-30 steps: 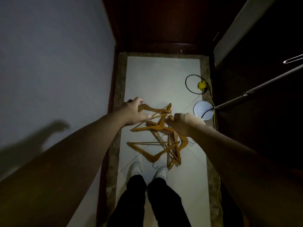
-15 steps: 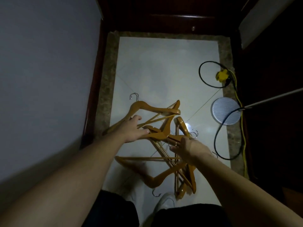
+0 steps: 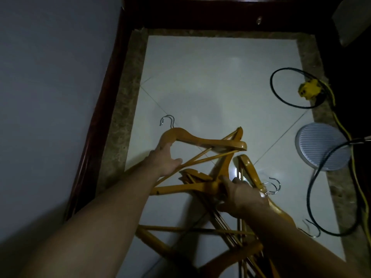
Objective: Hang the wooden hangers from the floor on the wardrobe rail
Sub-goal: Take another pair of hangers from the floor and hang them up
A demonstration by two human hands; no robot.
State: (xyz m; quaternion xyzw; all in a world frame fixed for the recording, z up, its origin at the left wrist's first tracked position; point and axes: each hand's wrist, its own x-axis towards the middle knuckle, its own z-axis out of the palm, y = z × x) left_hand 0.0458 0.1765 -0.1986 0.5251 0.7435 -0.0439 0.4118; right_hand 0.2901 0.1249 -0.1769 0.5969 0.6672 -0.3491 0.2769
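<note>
I see the wooden hangers lying in a tangled heap on the white floor tile, just left of the round ribbed grille. My left hand is curled around the shoulder of the top hanger, beside its metal hook. My right hand is closed on the neck of another hanger nearer the grille. I judge the task barely begun: nothing is hung, and the wardrobe rail is out of view. I can read no labels or writing anywhere.
</note>
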